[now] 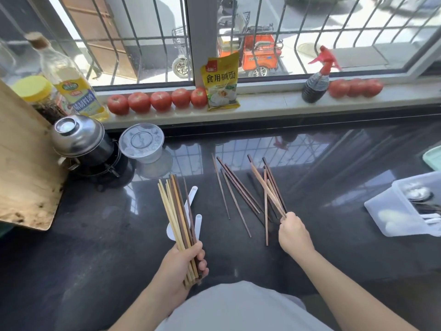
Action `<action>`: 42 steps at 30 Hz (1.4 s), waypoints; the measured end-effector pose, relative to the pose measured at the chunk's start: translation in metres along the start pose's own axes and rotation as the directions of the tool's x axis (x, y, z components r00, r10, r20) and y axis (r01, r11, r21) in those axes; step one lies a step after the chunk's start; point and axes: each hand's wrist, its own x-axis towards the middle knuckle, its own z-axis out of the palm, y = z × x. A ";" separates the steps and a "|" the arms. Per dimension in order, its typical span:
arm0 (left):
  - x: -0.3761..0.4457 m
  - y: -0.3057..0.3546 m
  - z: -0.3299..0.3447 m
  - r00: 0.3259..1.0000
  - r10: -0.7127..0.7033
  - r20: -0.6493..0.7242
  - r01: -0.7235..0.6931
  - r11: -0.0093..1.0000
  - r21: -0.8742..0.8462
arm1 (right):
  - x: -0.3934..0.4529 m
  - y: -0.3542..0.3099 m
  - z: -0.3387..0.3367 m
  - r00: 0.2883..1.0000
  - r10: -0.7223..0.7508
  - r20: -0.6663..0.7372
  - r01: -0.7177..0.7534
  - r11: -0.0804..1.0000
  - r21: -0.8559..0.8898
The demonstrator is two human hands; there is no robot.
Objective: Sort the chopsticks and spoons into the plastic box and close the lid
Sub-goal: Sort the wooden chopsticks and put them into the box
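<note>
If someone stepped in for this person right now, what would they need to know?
Left hand: grips a bundle of light and dark wooden chopsticks.
Right hand: pinches the near ends of a few chopsticks from the loose dark wooden chopsticks scattered on the black glossy counter.
White plastic spoons lie behind the bundle.
The clear plastic box, far right, is open and already holds some metal and white utensils.
Left: gather the rest, put everything in the box, close the lid. No lid is identifiable here.

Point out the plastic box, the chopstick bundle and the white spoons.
plastic box (381, 211): head view, on its near left wall.
chopstick bundle (175, 211): head view, mid-shafts above the left hand (185, 263).
white spoons (198, 223): head view, on one handle beside the bundle.
</note>
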 end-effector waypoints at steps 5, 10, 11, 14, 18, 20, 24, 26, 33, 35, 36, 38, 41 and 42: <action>-0.002 0.006 0.006 0.996 0.086 -0.014 -0.084 0.992 0.099 | -0.021 -0.018 -0.028 0.990 -0.124 0.060 0.116 0.985 0.127; -0.013 0.036 0.011 0.920 0.390 -0.021 -0.329 0.804 0.496 | -0.050 -0.054 -0.081 0.792 -0.341 0.507 0.438 0.895 -0.082; -0.015 0.041 0.010 0.891 0.453 0.017 -0.375 0.716 0.589 | -0.057 -0.065 -0.092 0.708 -0.328 0.626 0.532 0.830 -0.167; -0.018 0.051 0.011 0.880 0.405 0.248 -0.445 0.518 0.731 | -0.077 -0.099 -0.116 0.500 -0.287 0.817 0.718 0.665 -0.206; -0.019 0.044 0.019 0.889 -0.061 0.455 -0.329 0.606 0.724 | -0.073 -0.130 -0.124 0.377 -0.273 0.885 0.806 0.567 -0.169; -0.016 0.037 0.017 0.895 -0.078 0.440 -0.302 0.619 0.725 | -0.064 -0.134 -0.122 0.416 -0.320 0.851 0.815 0.546 -0.193; -0.009 0.038 0.018 0.949 0.058 0.309 -0.223 0.815 0.535 | -0.034 -0.129 -0.125 0.584 -0.737 0.339 0.762 0.354 -0.542; -0.008 0.040 0.023 0.950 0.119 0.287 -0.200 0.941 0.272 | -0.020 -0.127 -0.131 0.680 -0.733 0.031 0.711 0.648 -0.272; 0.003 0.061 0.046 0.980 0.147 0.136 -0.094 0.936 -0.338 | -0.040 -0.161 -0.107 0.796 -0.597 0.104 0.488 0.734 0.473; -0.002 0.056 0.046 0.984 0.125 0.130 -0.085 0.957 -0.278 | -0.041 -0.157 -0.087 0.813 -0.539 0.219 0.365 0.766 0.530; -0.008 0.046 0.043 0.985 0.108 0.133 -0.080 0.977 -0.198 | -0.038 -0.150 -0.076 0.840 -0.476 0.261 0.284 0.795 0.537; -0.025 0.022 0.035 0.984 0.030 0.176 -0.022 0.999 -0.048 | -0.028 -0.125 -0.054 0.930 -0.255 0.263 0.123 0.894 0.430; -0.039 0.007 0.026 0.968 -0.046 0.248 0.041 0.999 0.025 | -0.017 -0.078 -0.028 0.989 -0.017 0.147 0.024 0.999 -0.047; -0.038 0.009 0.026 0.969 -0.026 0.244 0.018 0.999 0.035 | -0.018 -0.064 -0.019 0.989 0.028 0.145 -0.008 0.990 -0.141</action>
